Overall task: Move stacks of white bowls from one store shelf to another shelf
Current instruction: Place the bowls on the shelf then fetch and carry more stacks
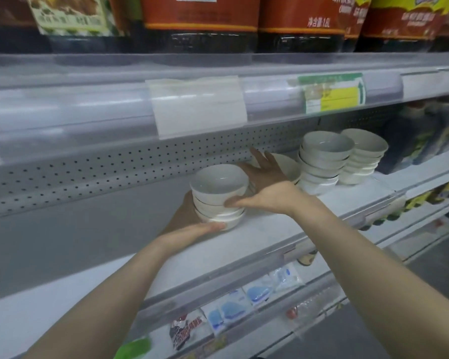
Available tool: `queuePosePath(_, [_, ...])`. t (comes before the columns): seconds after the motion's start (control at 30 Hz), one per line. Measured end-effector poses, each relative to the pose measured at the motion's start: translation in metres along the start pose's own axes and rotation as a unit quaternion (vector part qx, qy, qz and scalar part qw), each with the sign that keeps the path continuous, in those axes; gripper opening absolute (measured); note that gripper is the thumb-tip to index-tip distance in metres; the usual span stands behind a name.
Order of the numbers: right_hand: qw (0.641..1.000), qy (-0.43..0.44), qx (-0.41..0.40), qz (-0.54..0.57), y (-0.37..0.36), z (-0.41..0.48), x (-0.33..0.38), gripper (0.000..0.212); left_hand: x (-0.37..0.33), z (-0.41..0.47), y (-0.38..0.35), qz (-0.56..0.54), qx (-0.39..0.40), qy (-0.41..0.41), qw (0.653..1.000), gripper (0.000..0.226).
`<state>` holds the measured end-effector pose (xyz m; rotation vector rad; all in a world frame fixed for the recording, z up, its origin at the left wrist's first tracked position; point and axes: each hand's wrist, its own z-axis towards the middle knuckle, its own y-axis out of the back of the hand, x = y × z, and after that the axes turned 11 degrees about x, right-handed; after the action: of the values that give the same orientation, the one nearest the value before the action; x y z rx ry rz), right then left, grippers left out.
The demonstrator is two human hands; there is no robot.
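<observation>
Both hands were on one stack of white bowls. The left hand cupped the stack low down on its left side, its thumb lying along the front of the bottom bowl and its fingers hidden behind. The right hand clasped the stack from the right, its thumb pressed against the front of the middle bowls and its fingers spread wide and pointing up behind the rim. The stack stood upright at the middle of the white shelf, close to the perforated back panel. Whether its base touched the shelf or hung just above it could not be told.

To the right, well apart from the held stack, two taller stacks stood side by side on the same shelf, touching or nearly touching each other. One more bowl showed partly behind the right hand, between the held stack and those two.

On the rail of the shelf above hung a blank white tag holder and a green and yellow price label, with large dark bottles bearing red labels standing over them. Blue and white packets lay on the shelf below.
</observation>
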<state>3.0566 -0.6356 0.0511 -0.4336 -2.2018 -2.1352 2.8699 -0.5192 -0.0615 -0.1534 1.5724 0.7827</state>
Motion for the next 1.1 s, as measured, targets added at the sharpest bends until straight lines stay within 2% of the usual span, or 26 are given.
queuePosePath(0.23, [0.996, 0.063, -0.059, -0.01, -0.019, 0.004, -0.006, 0.1, 0.007, 0.0, 0.0, -0.002, 0.007, -0.001, 1.0, 0.115])
queuePosePath(0.43, [0.998, 0.053, -0.04, -0.017, -0.026, 0.012, -0.011, 0.105, 0.001, -0.001, 0.002, 0.0, 0.025, -0.003, 1.0, 0.098])
queuePosePath(0.5, [0.998, 0.044, -0.032, -0.022, -0.025, 0.01, -0.009, 0.103, -0.002, -0.004, 0.003, 0.025, 0.025, 0.004, 0.999, 0.098])
queuePosePath(0.63, [0.998, 0.027, -0.025, -0.048, -0.017, -0.007, 0.0, 0.095, -0.011, -0.017, 0.013, 0.117, 0.03, 0.029, 0.992, 0.075])
queuePosePath(0.67, [0.998, 0.02, -0.028, -0.055, -0.015, -0.012, 0.003, 0.092, -0.014, -0.022, 0.017, 0.147, 0.018, 0.042, 0.988, 0.074])
queuePosePath(0.73, [0.997, -0.001, -0.036, -0.07, -0.011, -0.024, 0.014, 0.089, -0.021, -0.034, 0.027, 0.193, -0.001, 0.078, 0.978, 0.089])
queuePosePath(0.8, [0.995, -0.013, -0.044, -0.086, -0.009, -0.039, 0.028, 0.089, -0.031, -0.05, 0.036, 0.241, -0.004, 0.096, 0.966, 0.081])
queuePosePath(0.93, [0.99, 0.006, -0.099, -0.102, -0.01, -0.072, 0.057, 0.076, -0.053, -0.084, 0.05, 0.328, -0.007, 0.05, 0.943, 0.061])
queuePosePath(1.1, [0.984, 0.022, -0.125, -0.128, -0.008, -0.107, 0.097, 0.065, -0.079, -0.136, 0.067, 0.396, -0.031, -0.011, 0.918, 0.055])
